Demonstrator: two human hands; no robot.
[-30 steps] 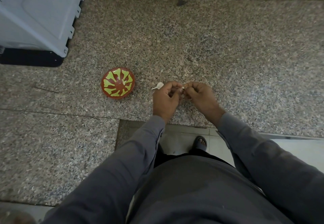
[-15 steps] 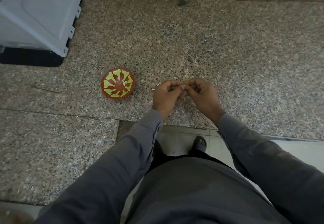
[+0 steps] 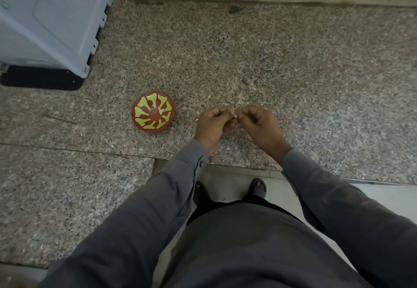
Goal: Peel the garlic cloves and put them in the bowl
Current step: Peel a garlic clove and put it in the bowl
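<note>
Left hand [image 3: 213,121] and right hand [image 3: 259,123] fingertip to fingertip above table [image 3: 293,73], both pinching small garlic clove [image 3: 235,114], mostly hidden; long axis cannot tell. Bowl [image 3: 153,112] on table, left of hands, apart. Left hand nearer bowl, so likely drop goes leftward once peeled.

The bowl [image 3: 153,112] sits on the counter [image 3: 293,73] left of both hands [image 3: 239,121], with a big box [image 3: 49,21] at the upper left.
</note>
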